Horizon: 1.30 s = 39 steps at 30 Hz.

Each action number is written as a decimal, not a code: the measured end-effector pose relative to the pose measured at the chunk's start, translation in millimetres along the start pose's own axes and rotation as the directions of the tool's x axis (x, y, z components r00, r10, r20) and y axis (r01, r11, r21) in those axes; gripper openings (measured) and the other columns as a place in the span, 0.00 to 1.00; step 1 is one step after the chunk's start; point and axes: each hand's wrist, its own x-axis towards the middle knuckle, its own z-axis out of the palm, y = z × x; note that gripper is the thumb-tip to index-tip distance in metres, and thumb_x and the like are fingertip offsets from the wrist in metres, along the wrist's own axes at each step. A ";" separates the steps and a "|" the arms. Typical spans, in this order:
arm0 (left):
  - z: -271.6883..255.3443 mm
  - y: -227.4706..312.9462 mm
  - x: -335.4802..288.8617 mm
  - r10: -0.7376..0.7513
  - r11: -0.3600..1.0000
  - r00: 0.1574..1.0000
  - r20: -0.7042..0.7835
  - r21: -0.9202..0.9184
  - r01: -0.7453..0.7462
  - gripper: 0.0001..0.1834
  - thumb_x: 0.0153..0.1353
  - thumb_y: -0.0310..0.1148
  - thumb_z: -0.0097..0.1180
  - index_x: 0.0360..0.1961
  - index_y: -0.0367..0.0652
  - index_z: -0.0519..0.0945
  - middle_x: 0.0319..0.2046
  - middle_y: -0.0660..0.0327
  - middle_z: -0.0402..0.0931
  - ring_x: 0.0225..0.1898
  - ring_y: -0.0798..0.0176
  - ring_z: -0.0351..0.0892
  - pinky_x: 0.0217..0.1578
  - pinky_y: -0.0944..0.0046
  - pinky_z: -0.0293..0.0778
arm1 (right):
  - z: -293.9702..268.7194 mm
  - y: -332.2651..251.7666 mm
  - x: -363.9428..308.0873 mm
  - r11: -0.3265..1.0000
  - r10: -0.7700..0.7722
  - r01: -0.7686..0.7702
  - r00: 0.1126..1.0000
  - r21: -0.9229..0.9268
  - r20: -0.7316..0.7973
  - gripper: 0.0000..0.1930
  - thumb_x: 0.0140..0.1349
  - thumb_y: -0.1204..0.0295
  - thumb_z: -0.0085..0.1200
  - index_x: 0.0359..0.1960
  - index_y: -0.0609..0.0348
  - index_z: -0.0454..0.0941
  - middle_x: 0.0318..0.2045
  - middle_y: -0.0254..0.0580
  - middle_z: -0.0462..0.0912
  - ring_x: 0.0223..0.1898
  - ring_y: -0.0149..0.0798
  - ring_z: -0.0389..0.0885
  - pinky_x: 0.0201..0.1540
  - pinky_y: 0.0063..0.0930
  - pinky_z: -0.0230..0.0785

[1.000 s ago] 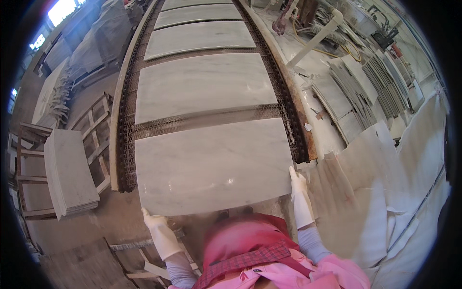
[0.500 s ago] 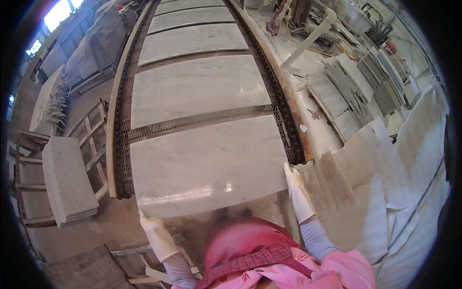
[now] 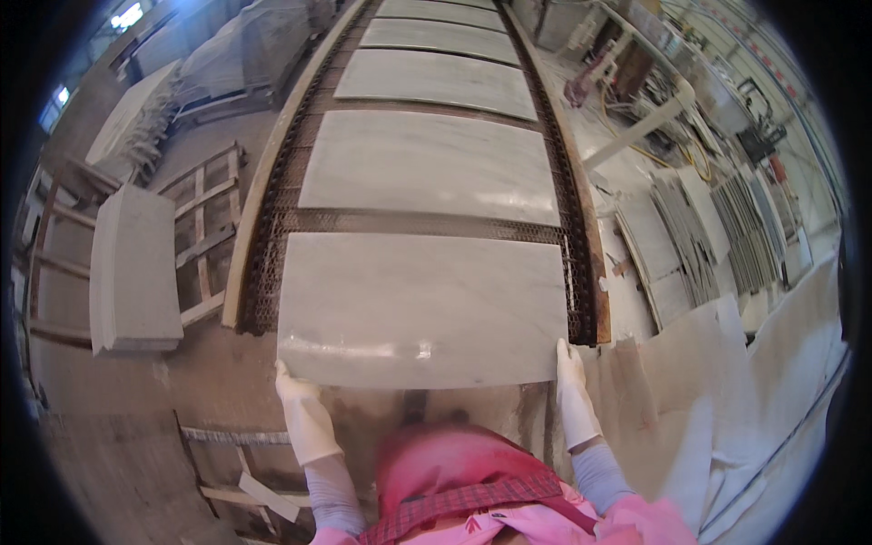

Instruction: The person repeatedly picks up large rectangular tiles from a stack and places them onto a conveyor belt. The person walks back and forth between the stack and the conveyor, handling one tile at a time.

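A white, faintly grey-veined marble slab (image 3: pixel 422 304) with a glossy wet-looking top lies at the near end of the conveyor, its front edge jutting past the belt. My left hand (image 3: pixel 304 413), in a cream glove, grips its near left corner. At the near right corner my right hand (image 3: pixel 574 391), gloved alike, holds the side edge with the thumb near the top. Fingers under the stone are hidden on both sides. Beyond a narrow strip of bare mesh, another marble slab (image 3: pixel 431 163) rests on the belt, with several more farther up.
The conveyor's side rails (image 3: pixel 289 136) run along both sides of the slabs. To the left, a stack of pale slabs (image 3: pixel 136 268) stands against a wooden frame (image 3: pixel 204 204). Rows of thin slabs (image 3: pixel 686 241) lean at the right, with white sheeting (image 3: pixel 772 400) nearer me.
My view has turned, so the conveyor and slabs appear shifted to the right and straighter. Both hands stay at the near slab's corners, and its place on the belt looks about the same.
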 end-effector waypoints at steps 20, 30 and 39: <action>3.4 -9.7 -4.0 0.043 0.999 0.980 0.194 -0.022 -0.039 0.30 0.61 0.55 0.49 0.57 0.47 0.70 0.58 0.60 0.68 0.58 0.55 0.64 0.60 0.51 0.56 | -19.0 43.7 2.1 0.926 -0.196 0.181 0.981 -0.332 -0.011 0.31 0.61 0.48 0.44 0.59 0.59 0.66 0.54 0.54 0.73 0.58 0.50 0.69 0.59 0.36 0.59; -52.1 -45.6 16.2 0.144 0.913 0.987 -0.074 -0.376 -0.161 0.26 0.64 0.53 0.39 0.56 0.50 0.70 0.53 0.57 0.71 0.54 0.55 0.70 0.55 0.54 0.64 | -30.3 109.6 16.0 0.928 0.115 -0.117 0.993 0.355 0.027 0.23 0.67 0.51 0.37 0.52 0.56 0.70 0.33 0.47 0.82 0.26 0.39 0.81 0.25 0.27 0.73; -50.1 -70.8 114.3 -0.082 0.977 0.983 -0.163 -0.209 0.047 0.24 0.64 0.49 0.39 0.53 0.46 0.72 0.48 0.53 0.73 0.50 0.55 0.72 0.51 0.54 0.68 | -38.2 140.3 29.9 0.944 0.203 -0.228 0.971 0.240 0.125 0.23 0.68 0.52 0.35 0.51 0.55 0.73 0.34 0.52 0.82 0.27 0.46 0.81 0.26 0.35 0.73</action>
